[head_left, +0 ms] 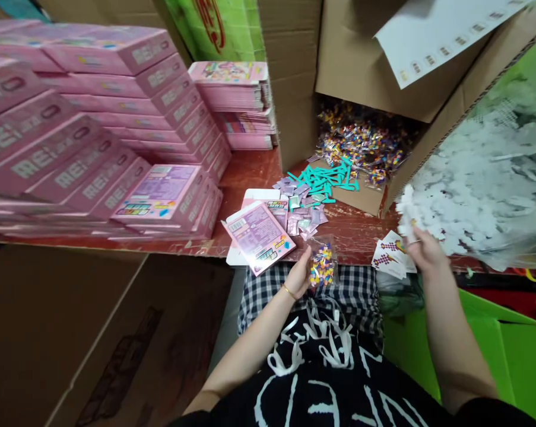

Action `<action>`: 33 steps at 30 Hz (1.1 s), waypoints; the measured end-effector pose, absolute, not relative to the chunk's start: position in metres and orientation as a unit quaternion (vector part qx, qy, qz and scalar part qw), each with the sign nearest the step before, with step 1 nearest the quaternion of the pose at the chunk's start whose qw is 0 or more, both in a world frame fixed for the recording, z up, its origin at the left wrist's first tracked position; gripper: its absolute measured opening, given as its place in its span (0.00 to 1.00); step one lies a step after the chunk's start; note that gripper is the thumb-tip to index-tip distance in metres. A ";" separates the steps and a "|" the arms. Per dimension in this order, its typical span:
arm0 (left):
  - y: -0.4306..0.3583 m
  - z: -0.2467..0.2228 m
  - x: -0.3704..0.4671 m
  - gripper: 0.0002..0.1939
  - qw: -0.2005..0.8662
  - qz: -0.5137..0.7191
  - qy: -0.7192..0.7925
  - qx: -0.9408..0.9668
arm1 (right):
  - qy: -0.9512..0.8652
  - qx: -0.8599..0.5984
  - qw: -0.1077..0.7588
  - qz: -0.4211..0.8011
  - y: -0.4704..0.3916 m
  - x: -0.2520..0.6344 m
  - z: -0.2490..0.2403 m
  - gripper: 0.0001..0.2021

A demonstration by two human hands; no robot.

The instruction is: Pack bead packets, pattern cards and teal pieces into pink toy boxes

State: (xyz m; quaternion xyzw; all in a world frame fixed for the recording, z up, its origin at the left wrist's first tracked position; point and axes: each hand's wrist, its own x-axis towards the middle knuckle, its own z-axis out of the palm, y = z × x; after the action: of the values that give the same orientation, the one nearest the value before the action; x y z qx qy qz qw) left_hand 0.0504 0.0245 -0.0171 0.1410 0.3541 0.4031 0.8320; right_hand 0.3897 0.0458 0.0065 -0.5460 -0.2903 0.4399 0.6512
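Observation:
My left hand (298, 276) is closed on the edge of a clear bag of small multicoloured beads (323, 265), held just in front of the table edge. My right hand (428, 249) pinches a white piece with a jagged outline (409, 207), slightly blurred, beside a heap of similar white pieces (481, 196). Below that hand lie several white printed cards (389, 259) with a checkered pattern. An opened pink box (261, 234) rests by my left hand at the table edge. Small purple sachets (305, 216) and turquoise plastic sticks (323, 178) are piled behind the bag.
Stacks of pink boxes (161, 107) fill the left of the red-brown table (250, 172). Flat pink boxes (232, 89) stand behind. An open cardboard carton (294, 71) spills more bead bags (361, 139). A bright green box (485, 338) sits below on the right.

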 end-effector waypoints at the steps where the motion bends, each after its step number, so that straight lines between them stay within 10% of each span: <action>1: 0.025 -0.017 0.051 0.29 0.834 0.404 0.348 0.140 | -0.298 -0.538 0.619 0.488 0.040 0.361 0.003 0.14; 11: 0.031 -0.025 0.070 0.31 0.762 0.481 0.370 0.228 | -0.366 -0.571 0.427 0.598 0.029 0.242 -0.023 0.21; 25: 0.015 -0.015 0.062 0.25 0.679 0.528 0.429 0.276 | -0.461 -0.613 0.551 0.329 0.003 0.180 -0.040 0.12; 33: 0.007 0.001 0.028 0.26 0.766 0.448 0.416 0.199 | -0.689 -0.615 0.361 0.130 0.164 0.227 -0.025 0.17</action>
State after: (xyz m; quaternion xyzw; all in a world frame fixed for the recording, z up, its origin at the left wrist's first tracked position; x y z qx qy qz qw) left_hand 0.0283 0.0072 0.0012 0.1989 0.4162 0.4483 0.7656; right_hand 0.2267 0.1644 -0.0251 -0.6147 -0.6891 0.1297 0.3612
